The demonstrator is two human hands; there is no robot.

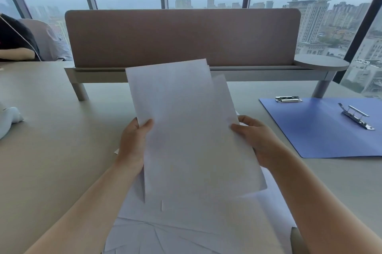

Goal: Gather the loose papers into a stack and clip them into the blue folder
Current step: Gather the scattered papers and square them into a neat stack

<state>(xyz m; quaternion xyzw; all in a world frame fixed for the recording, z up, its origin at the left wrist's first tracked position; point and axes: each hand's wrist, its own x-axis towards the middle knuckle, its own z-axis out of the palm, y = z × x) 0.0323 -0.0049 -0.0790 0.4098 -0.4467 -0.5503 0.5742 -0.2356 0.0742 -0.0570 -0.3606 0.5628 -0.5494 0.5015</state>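
Observation:
I hold a loose stack of white papers (186, 125) upright above the table, its sheets fanned and uneven at the top. My left hand (132, 144) grips the stack's left edge, thumb in front. On the right edge sits my right hand (256, 140), also pinching the sheets. More white sheets (186, 231) lie spread on the table under my forearms. The blue folder (322, 129) lies open flat at the right, with a metal clip (356, 117) near its middle and a second metal clip (288, 99) at its far left corner.
A brown desk divider (182, 37) on metal legs runs across the back of the beige table (51, 129). A white object (9, 119) sits at the left edge. Another person's dark clothing (16, 39) shows at far left. Windows lie beyond.

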